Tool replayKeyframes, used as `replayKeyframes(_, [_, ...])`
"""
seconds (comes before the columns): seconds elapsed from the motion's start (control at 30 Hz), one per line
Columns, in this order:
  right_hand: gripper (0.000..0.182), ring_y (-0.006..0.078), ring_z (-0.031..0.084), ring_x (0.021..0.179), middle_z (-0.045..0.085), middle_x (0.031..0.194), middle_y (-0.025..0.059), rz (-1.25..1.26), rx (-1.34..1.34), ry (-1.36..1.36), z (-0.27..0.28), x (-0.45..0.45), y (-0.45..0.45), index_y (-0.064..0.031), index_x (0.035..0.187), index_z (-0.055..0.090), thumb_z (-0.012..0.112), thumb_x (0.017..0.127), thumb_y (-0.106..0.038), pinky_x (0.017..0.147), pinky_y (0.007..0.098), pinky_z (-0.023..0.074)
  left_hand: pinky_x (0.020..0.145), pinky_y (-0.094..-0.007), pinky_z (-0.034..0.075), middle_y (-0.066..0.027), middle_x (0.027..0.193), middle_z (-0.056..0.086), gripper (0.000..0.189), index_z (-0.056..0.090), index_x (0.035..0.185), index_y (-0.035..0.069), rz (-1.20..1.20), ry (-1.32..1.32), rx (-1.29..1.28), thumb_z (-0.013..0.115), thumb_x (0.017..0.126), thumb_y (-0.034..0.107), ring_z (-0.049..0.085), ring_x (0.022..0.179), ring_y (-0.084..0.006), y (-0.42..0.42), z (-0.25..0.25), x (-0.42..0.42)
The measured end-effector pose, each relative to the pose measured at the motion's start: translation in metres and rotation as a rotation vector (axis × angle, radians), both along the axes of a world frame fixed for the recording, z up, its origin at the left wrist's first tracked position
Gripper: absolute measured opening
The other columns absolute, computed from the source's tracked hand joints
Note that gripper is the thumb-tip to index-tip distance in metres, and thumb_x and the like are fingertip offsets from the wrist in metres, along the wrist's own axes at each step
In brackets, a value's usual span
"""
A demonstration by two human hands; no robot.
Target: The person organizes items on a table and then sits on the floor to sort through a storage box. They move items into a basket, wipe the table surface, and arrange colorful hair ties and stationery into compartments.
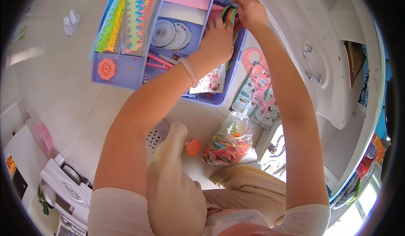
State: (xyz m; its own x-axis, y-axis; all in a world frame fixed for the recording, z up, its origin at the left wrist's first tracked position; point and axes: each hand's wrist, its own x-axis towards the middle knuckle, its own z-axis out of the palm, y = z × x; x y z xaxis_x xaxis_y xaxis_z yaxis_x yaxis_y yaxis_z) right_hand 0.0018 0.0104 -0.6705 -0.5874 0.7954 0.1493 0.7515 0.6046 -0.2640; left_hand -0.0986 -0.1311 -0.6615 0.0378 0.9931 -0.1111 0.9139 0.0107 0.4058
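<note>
A purple plastic organizer box [232, 77] stands on the floor before me. My left hand [218, 38], with a pale bangle on its wrist, reaches into its right compartment with the fingers spread. They touch a bundle of colourful thin strips [233, 16]; whether they grip it is hidden. My right hand [251, 12] is bent over the box's far right corner beside the same strips, its fingertips partly hidden. Printed packets [208, 82] lie below my left hand. In the middle tray are pearl-head pin wheels [163, 33] and pink-handled tools [158, 60].
Fringed paper strips [134, 17] and an orange flower-shaped piece [107, 68] occupy the box's left side. Nearer me are a clear bag of coloured strips [229, 141], a pink plastic template [261, 81] and an orange object [193, 147]. A white toy sink unit [316, 55] borders the right.
</note>
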Motion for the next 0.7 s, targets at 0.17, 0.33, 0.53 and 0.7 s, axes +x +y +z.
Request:
replayKeyframes(0.17, [0.024,0.0287,0.060,0.101,0.066,0.101,0.0093,0.157,-0.036,-0.034,-0.002,0.012,-0.021,-0.0153,0.100,0.070,0.055,0.082,-0.012,0.085,0.0398,0.0499,0.112,-0.0519,0.021,-0.0357,0.144,0.016,0.082,0.030,0.137,-0.007,0.081,0.044,0.197,0.073,0.075,0.025,0.018,0.134,-0.0542,0.000,-0.007,0.006])
replayKeyframes(0.33, [0.024,0.0286,0.060,0.099,0.068,0.100,0.0074,0.146,0.190,0.040,0.004,0.028,-0.022,-0.0156,0.102,0.069,0.056,0.082,-0.013,0.084,0.0392,0.0499,0.114,-0.0499,0.016,-0.0313,0.150,0.015,0.077,0.020,0.144,-0.005,-0.040,0.308,0.106,0.054,0.088,0.036,0.016,0.140,-0.0427,0.005,-0.038,0.005])
replayKeyframes(0.53, [0.038,0.0335,0.038,0.130,0.058,0.124,0.0145,0.149,0.054,0.058,0.009,0.079,-0.042,-0.0136,0.122,0.057,0.055,0.084,-0.014,0.106,0.0522,0.0302,0.112,-0.0518,0.021,-0.0307,0.151,0.013,0.077,0.020,0.148,0.007,-0.050,0.279,0.021,0.055,0.088,0.038,0.017,0.140,-0.0453,0.013,-0.049,0.007])
replayKeyframes(0.7, [0.024,0.0338,0.062,0.095,0.067,0.100,0.0122,-0.180,-0.227,0.121,0.028,0.185,-0.088,-0.0107,0.103,0.065,0.062,0.082,-0.020,0.082,0.0437,0.0499,0.110,-0.0554,0.023,-0.0319,0.149,0.015,0.076,0.030,0.146,0.013,-0.198,0.114,0.238,0.068,0.081,0.029,0.021,0.136,-0.0502,0.000,-0.026,-0.008])
